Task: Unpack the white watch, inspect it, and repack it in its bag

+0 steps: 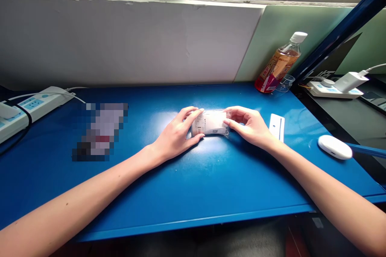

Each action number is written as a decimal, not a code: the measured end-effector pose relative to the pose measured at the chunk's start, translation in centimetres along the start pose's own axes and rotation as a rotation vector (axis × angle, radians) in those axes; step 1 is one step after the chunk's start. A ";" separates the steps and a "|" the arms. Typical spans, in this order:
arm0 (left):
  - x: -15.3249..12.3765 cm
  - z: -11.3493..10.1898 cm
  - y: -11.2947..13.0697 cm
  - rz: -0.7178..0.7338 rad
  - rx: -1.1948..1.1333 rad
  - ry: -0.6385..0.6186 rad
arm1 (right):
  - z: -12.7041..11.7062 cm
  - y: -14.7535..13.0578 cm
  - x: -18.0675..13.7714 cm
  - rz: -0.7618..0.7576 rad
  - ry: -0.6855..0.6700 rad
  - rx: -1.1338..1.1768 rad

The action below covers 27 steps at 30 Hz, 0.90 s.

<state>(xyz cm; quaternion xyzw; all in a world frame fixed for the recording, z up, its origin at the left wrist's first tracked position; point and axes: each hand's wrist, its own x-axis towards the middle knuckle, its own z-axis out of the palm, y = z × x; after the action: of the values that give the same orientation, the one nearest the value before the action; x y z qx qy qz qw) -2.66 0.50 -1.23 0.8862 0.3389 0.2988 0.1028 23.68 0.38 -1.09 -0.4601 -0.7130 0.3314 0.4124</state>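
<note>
Between my two hands is a small white packet in clear plastic wrap, with printed text and a barcode on its left part. It is low over the blue table or resting on it; I cannot tell which. My left hand grips the packet's left end, thumb along the near edge and fingers over the far side. At the other end, my right hand holds the clear wrap between thumb and fingers. Some fingertips of the right hand are hidden behind the packet.
A drink bottle leans at the back right beside a clear plastic cup. Near my right forearm lie a white flat card-like piece and a white rounded case. Power strips and a pixelated object are on the left.
</note>
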 end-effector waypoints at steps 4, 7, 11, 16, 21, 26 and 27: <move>0.2 0.0 -0.2 -0.080 -0.006 -0.116 | -0.1 0.1 0.0 -0.091 0.001 -0.188; 0.4 0.1 -0.2 -0.112 0.021 -0.177 | -0.5 0.1 0.0 -0.225 -0.015 -0.398; 0.4 0.2 -0.2 -0.122 0.068 -0.217 | -1.2 0.3 0.1 -0.300 -0.182 -0.494; 0.4 0.3 -0.4 -0.142 0.102 -0.261 | -1.5 0.3 0.0 -0.274 -0.311 -0.516; 0.4 0.4 -0.5 -0.120 0.109 -0.266 | -1.7 0.3 -0.1 -0.233 -0.368 -0.508; 0.4 0.3 -0.3 -0.092 0.119 -0.256 | -1.5 0.3 -0.1 -0.200 -0.364 -0.559; 0.3 0.3 -0.3 -0.094 0.114 -0.251 | -1.5 0.3 -0.1 -0.191 -0.356 -0.565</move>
<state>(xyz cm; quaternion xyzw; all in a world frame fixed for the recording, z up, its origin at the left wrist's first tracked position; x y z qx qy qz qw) -2.42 0.97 -1.46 0.9042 0.3808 0.1605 0.1076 25.20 0.52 -0.75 -0.4222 -0.8773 0.1556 0.1670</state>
